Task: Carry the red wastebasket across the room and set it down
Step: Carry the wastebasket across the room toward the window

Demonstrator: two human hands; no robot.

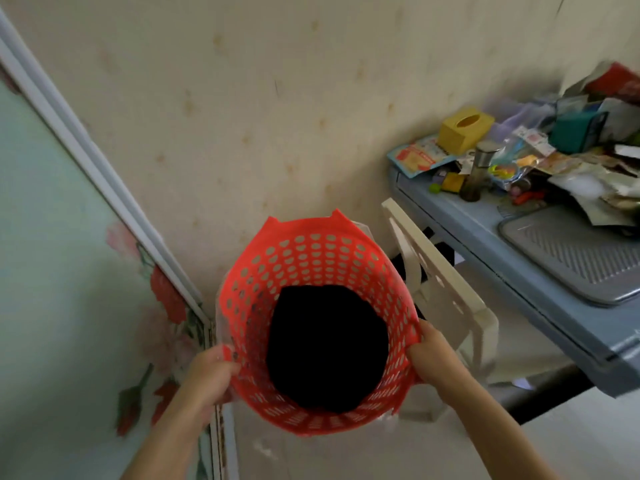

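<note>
Head view: red wastebasket [322,327] held between hands, mouth toward camera. Left hand [207,375] grips left rim; right hand [433,358] grips right rim. White chair [440,289] just right of right hand, cluttered bench [485,237] beyond. Advise: keep level, lower clear of chair, release both together.

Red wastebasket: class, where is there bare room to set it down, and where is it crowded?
Free: the pale floor below the red wastebasket, between the floral door and white chair. Crowded: the grey table, piled with packets around a yellow tissue box.
</note>
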